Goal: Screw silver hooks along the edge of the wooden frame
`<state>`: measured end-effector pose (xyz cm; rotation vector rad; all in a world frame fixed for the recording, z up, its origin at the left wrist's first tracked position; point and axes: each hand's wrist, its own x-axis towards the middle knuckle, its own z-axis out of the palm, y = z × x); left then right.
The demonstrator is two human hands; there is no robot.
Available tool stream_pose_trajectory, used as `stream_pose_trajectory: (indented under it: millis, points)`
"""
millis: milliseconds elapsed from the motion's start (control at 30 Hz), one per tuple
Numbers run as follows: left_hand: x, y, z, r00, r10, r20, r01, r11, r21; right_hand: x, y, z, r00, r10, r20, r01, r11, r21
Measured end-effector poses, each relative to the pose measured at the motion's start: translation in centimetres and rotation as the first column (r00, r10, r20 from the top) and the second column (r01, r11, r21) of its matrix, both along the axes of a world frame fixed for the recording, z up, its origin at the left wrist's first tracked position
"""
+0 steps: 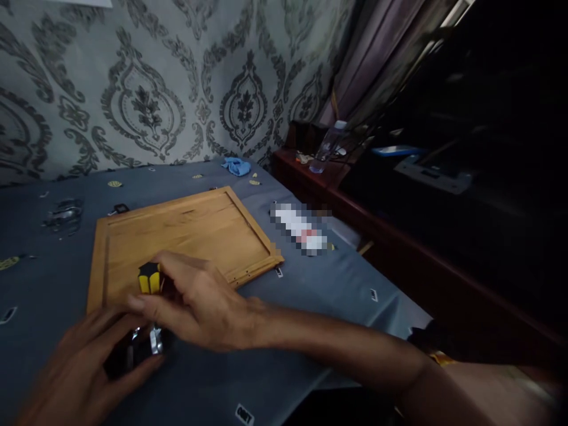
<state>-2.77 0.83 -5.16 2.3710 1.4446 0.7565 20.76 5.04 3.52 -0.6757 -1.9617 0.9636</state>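
Observation:
My right hand [199, 302] is closed around a screwdriver with a yellow and black handle [149, 279]; the handle's end points up and the shaft is hidden. Just below it, a shiny silver metal piece, by its look a cabinet hinge [155, 340], shows between the thumb and fingers of my left hand [84, 361]. That hand is blurred and curled about the hinge at the near left edge of a framed wooden panel [177, 231], which lies flat on the cloth. Where the screwdriver tip meets the hinge cannot be seen.
A grey-blue patterned cloth [310, 302] covers the table. Several metal fittings [64, 216] lie at the left, and a crumpled blue cloth [237, 166] at the back. Right of the panel is a blurred-out white item [299, 228]. A clear bottle [328, 147] stands on the dark red wooden ledge.

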Motion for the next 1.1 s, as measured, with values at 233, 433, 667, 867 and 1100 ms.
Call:
stream_pose_trajectory:
  millis: [233,433,667,867,1100]
  points:
    - [0.9,0.1,0.7,0.998,0.031,0.046,-0.032,0.999,0.02,-1.4,0.2,-0.3,0.997,0.025,-0.072,-0.026,1.0,-0.012]
    - [2.5,-0.6,4.2,0.992,0.066,-0.106,-0.077,0.992,-0.095,-1.8,0.1,-2.0,0.97,-0.102,-0.221,0.075,0.989,-0.128]
    - [2.8,-0.9,4.9,0.981,0.089,-0.173,-0.112,0.986,-0.127,-1.0,0.4,-1.6,0.926,-0.247,-0.284,0.193,0.96,-0.204]
    - [2.8,-1.0,4.9,0.98,0.086,-0.177,-0.109,0.986,-0.125,-0.5,0.6,-1.9,0.937,-0.262,-0.231,0.225,0.959,-0.174]
    - [2.8,-0.9,4.9,0.979,0.094,-0.178,-0.117,0.985,-0.128,-0.8,0.3,-3.1,0.958,-0.21,-0.197,0.174,0.968,-0.182]
